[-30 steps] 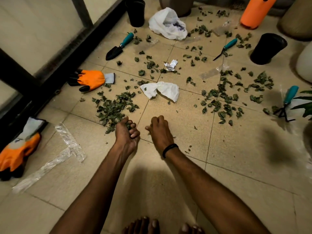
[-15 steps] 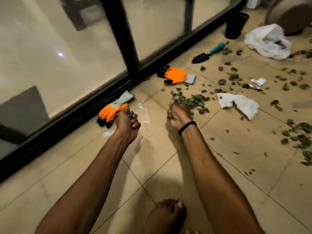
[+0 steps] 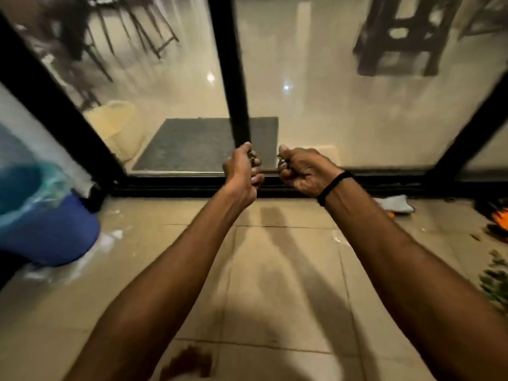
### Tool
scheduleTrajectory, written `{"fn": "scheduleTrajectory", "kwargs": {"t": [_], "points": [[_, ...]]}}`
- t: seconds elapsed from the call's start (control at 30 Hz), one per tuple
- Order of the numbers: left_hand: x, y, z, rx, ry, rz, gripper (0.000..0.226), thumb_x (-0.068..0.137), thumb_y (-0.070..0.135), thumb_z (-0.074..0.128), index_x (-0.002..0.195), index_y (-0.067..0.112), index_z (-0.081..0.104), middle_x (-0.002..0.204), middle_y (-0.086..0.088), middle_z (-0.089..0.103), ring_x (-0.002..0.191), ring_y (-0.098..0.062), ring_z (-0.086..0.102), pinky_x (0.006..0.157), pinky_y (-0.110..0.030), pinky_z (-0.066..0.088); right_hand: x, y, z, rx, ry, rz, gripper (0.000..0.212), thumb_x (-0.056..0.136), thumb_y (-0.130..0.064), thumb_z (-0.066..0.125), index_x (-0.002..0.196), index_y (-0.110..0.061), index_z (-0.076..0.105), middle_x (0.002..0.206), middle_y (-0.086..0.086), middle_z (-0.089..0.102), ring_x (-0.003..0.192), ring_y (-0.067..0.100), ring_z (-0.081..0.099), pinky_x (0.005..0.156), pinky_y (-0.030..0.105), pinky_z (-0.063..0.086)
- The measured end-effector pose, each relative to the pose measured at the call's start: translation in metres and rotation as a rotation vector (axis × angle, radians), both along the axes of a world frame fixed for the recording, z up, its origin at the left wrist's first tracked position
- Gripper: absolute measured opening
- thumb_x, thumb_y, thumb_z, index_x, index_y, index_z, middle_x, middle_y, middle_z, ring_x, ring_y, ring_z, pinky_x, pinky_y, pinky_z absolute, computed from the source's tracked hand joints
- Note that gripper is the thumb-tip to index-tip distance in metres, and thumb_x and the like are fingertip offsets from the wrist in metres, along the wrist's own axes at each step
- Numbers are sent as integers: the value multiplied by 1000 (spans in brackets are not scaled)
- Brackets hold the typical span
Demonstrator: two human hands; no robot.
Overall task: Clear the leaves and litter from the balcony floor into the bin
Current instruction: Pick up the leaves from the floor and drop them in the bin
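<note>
My left hand (image 3: 243, 174) is closed in a fist around a clump of dry green leaves, raised in front of the glass door. My right hand (image 3: 305, 170), with a black band on the wrist, also grips a fistful of leaves; bits of leaf poke out between the fingers. The blue bin (image 3: 41, 213) with a clear liner stands at the far left, well to the left of both hands. A few loose leaves (image 3: 494, 284) lie on the tiles at the right edge.
A glass sliding door with black frame (image 3: 233, 78) runs across ahead. An orange glove (image 3: 499, 215) and white litter (image 3: 394, 203) lie by the door track at right. Clear plastic scraps (image 3: 107, 239) lie beside the bin. A dark stain (image 3: 189, 361) marks the near tile.
Both hands lifted off the floor with fistfuls of leaves. The view swung left, away from the leaf piles, bringing the blue bin into sight.
</note>
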State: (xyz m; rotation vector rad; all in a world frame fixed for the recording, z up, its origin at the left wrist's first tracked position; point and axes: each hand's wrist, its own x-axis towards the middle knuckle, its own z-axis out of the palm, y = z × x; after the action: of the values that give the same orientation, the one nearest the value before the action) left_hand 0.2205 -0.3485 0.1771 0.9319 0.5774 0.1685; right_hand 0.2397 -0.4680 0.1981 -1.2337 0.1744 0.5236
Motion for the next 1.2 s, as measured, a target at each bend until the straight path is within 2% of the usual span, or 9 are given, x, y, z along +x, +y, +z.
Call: {"fn": "scheduleTrajectory", "kwargs": {"t": [0.23, 0.43, 0.63, 0.73, 0.87, 0.93, 1.07, 1.13, 1.2], "points": [[-29, 184, 15, -19, -94, 351, 33, 99, 25, 52, 68, 18, 47, 52, 3, 42, 32, -7, 26, 33, -17, 18, 17, 216, 13, -100, 15, 315, 29, 106, -23, 41, 78, -16, 40, 65, 1, 35, 51, 7, 32, 33, 12, 28], [-56, 308, 28, -62, -160, 582, 33, 98, 23, 51, 66, 19, 45, 50, 4, 40, 32, -6, 24, 32, -15, 16, 5, 368, 25, -141, 4, 355, 24, 105, -19, 46, 82, -16, 42, 62, 1, 34, 43, 6, 32, 32, 13, 28], [-91, 391, 46, 6, -162, 743, 32, 96, 21, 50, 65, 19, 44, 52, 2, 41, 33, -9, 24, 34, -15, 15, -47, 469, 35, -36, 36, 428, 16, 104, -18, 47, 90, -11, 43, 60, 4, 30, 35, 8, 29, 35, 13, 24], [-119, 430, 46, 56, -129, 870, 30, 97, 19, 49, 68, 17, 44, 54, 1, 40, 35, -10, 25, 36, -16, 16, -75, 502, 33, -6, 96, 460, 16, 103, -11, 45, 88, -13, 43, 64, 4, 33, 40, 8, 31, 32, 11, 25], [-147, 466, 39, 213, 17, 1005, 35, 97, 25, 60, 65, 16, 49, 52, 0, 42, 37, -12, 32, 40, -20, 25, -91, 527, 35, -19, 57, 460, 17, 98, -3, 43, 83, -11, 46, 67, 10, 43, 42, 13, 41, 41, 19, 35], [-157, 478, 36, 332, 132, 1005, 40, 94, 36, 67, 63, 16, 51, 55, -2, 48, 43, -16, 41, 46, -25, 35, -97, 534, 40, -2, 69, 502, 9, 99, -13, 45, 93, -10, 51, 81, 12, 48, 53, 19, 49, 52, 29, 47], [-167, 486, 32, 338, 183, 937, 42, 86, 52, 69, 78, 12, 61, 90, -10, 71, 78, -28, 69, 71, -46, 61, -100, 528, 51, 140, 202, 687, 47, 98, -49, 41, 127, -13, 47, 98, 16, 56, 90, 33, 61, 77, 50, 50], [-170, 486, 30, 278, 181, 928, 42, 90, 56, 61, 94, 15, 63, 106, -11, 71, 90, -29, 69, 80, -45, 60, -101, 523, 51, 191, 233, 736, 47, 99, -56, 38, 128, -20, 42, 103, 19, 55, 107, 35, 59, 93, 55, 46], [-172, 482, 32, 210, 133, 920, 50, 91, 59, 55, 112, 14, 62, 111, -12, 69, 95, -31, 69, 85, -48, 59, -101, 517, 48, 212, 240, 721, 61, 98, -58, 38, 148, -24, 29, 138, 24, 43, 131, 38, 43, 110, 60, 32]]}}
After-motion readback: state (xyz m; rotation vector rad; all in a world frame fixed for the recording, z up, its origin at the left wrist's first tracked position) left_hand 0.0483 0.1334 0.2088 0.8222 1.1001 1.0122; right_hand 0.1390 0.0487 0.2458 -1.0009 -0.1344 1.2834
